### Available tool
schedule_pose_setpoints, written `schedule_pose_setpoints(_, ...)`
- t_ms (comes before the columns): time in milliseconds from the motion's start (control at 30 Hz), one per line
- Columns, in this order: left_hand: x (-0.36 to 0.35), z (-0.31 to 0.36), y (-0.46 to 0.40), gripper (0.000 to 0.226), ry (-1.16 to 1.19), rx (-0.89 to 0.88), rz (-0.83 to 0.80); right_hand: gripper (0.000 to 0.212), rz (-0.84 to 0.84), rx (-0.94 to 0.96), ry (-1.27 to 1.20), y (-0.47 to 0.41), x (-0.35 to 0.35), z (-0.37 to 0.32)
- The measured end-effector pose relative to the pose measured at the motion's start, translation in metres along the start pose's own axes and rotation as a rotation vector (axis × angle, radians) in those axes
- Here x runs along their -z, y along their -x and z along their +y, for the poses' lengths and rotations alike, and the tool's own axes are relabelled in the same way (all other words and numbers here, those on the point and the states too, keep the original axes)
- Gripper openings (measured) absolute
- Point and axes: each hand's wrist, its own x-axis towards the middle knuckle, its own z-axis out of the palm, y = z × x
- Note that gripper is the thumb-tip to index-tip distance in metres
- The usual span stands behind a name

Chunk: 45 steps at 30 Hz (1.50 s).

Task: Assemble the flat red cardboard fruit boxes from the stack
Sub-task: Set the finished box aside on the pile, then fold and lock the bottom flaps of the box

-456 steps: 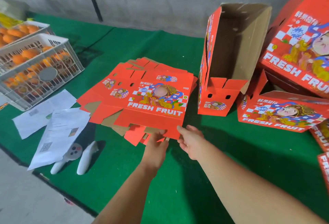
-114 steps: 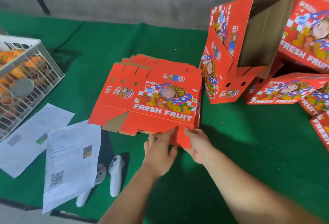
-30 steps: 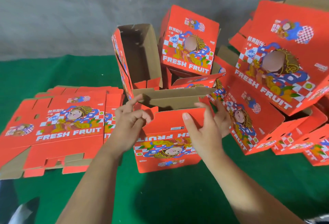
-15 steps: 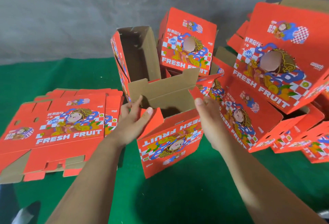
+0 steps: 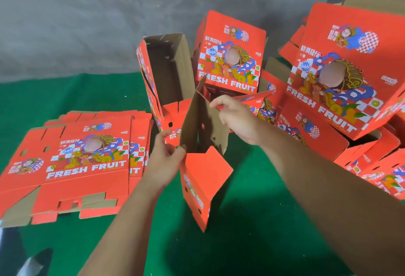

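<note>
Two hands work one box point(image 5: 203, 179), standing on green mat point(image 5: 252, 221) beside flat stack point(image 5: 72, 161). Our left hand point(image 5: 164, 161) pinches side wall, our right hand point(image 5: 236, 117) grips top flap, so we pull box open.

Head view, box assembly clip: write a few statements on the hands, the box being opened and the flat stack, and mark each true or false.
1. The left hand pinches an edge of the half-opened box. True.
2. The right hand rests flat on the green mat. False: it is raised, gripping the box's upper flap.
3. The flat stack lies to the left of the half-opened box. True.
4. The flat stack's top sheet lies plain brown side up. False: its printed red face is up.
5. The half-opened box holds oranges. False: no fruit shows in it.
</note>
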Motion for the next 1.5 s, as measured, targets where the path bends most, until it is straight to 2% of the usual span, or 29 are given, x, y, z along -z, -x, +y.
schedule_pose_setpoints(67, -0.013, 0.000, 0.007, 0.057, -0.073, -0.051, -0.079, 0.043, -0.027, 0.008, 0.088, -0.006, -0.003, -0.002)
schedule_pose_setpoints(133, -0.029, 0.005, 0.013, 0.065, -0.185, -0.104, -0.097, 0.046, -0.081, 0.036, 0.199, -0.010, -0.003, -0.002)
schedule_pose_setpoints(267, -0.043, 0.020, 0.016, 0.065, -0.342, -0.056, -0.039, 0.055, -0.148, 0.067, 0.309, -0.011, 0.003, -0.003)
schedule_pose_setpoints(300, -0.044, 0.025, 0.015, 0.067, -0.332, -0.037, -0.030, 0.053, -0.141, 0.070, 0.320, -0.010, 0.004, -0.006)
schedule_pose_setpoints(367, -0.050, 0.034, 0.018, 0.072, -0.342, -0.055, -0.037, 0.032, -0.131, 0.107, 0.326, -0.009, 0.004, -0.010)
schedule_pose_setpoints(400, -0.056, 0.037, 0.021, 0.074, -0.368, -0.069, -0.051, 0.030, -0.150, 0.101, 0.316, -0.009, 0.003, -0.015)
schedule_pose_setpoints(467, -0.074, 0.039, 0.030, 0.079, -0.382, -0.085, -0.095, 0.060, -0.193, 0.007, 0.338, -0.007, 0.000, -0.024)
schedule_pose_setpoints(500, -0.085, 0.038, 0.037, 0.081, -0.359, -0.092, -0.124, 0.064, -0.214, -0.025, 0.403, -0.008, -0.001, -0.027)
schedule_pose_setpoints(533, -0.094, 0.038, 0.044, 0.082, -0.324, -0.093, -0.170, 0.055, -0.231, -0.027, 0.485, -0.008, -0.001, -0.027)
schedule_pose_setpoints(600, -0.103, 0.037, 0.053, 0.082, -0.202, -0.068, -0.313, 0.026, -0.233, 0.012, 0.681, -0.008, 0.004, -0.026)
schedule_pose_setpoints(667, -0.097, 0.033, 0.054, 0.076, -0.080, -0.076, -0.384, 0.028, -0.213, 0.082, 0.774, -0.006, 0.014, -0.022)
schedule_pose_setpoints(833, -0.064, 0.034, 0.026, 0.035, 0.219, -0.090, 0.012, 0.041, -0.221, 0.256, 0.801, 0.000, 0.040, -0.020)
schedule_pose_setpoints(867, -0.054, 0.036, 0.019, 0.032, 0.195, -0.131, 0.136, 0.041, -0.202, 0.286, 0.792, 0.003, 0.042, -0.020)
schedule_pose_setpoints(933, -0.030, 0.032, 0.006, 0.052, -0.071, -0.240, 0.377, 0.039, -0.159, 0.355, 0.800, 0.009, 0.040, -0.021)
schedule_pose_setpoints(1000, -0.002, 0.026, 0.000, 0.069, -0.255, -0.314, 0.475, 0.038, -0.116, 0.409, 0.838, 0.016, 0.033, -0.024)
schedule_pose_setpoints(1067, 0.019, 0.025, 0.003, 0.060, -0.158, -0.273, 0.374, 0.039, -0.044, 0.445, 0.927, 0.024, 0.024, -0.028)
schedule_pose_setpoints(1133, 0.028, 0.024, 0.009, 0.038, 0.122, -0.174, 0.154, 0.039, 0.072, 0.518, 1.010, 0.030, 0.014, -0.029)
schedule_pose_setpoints(1167, 0.029, 0.023, 0.013, 0.031, 0.168, -0.174, 0.088, 0.040, 0.132, 0.540, 1.020, 0.034, 0.010, -0.029)
schedule_pose_setpoints(1233, 0.030, 0.017, 0.020, 0.021, 0.120, -0.219, 0.045, 0.043, 0.253, 0.552, 1.006, 0.039, 0.004, -0.026)
schedule_pose_setpoints(1300, 0.027, 0.009, 0.027, 0.031, 0.139, -0.233, 0.014, 0.043, 0.341, 0.545, 1.027, 0.046, -0.001, -0.019)
schedule_pose_setpoints(1367, 0.024, 0.000, 0.030, 0.041, 0.185, -0.225, -0.010, 0.036, 0.351, 0.573, 1.021, 0.053, -0.007, -0.009)
schedule_pose_setpoints(1433, 0.021, -0.008, 0.030, 0.050, 0.194, -0.150, -0.073, 0.028, 0.291, 0.562, 1.050, 0.059, -0.013, 0.002)
schedule_pose_setpoints(1500, 0.016, -0.013, 0.032, 0.065, 0.234, -0.075, -0.140, 0.036, 0.204, 0.466, 1.118, 0.059, -0.017, 0.012)
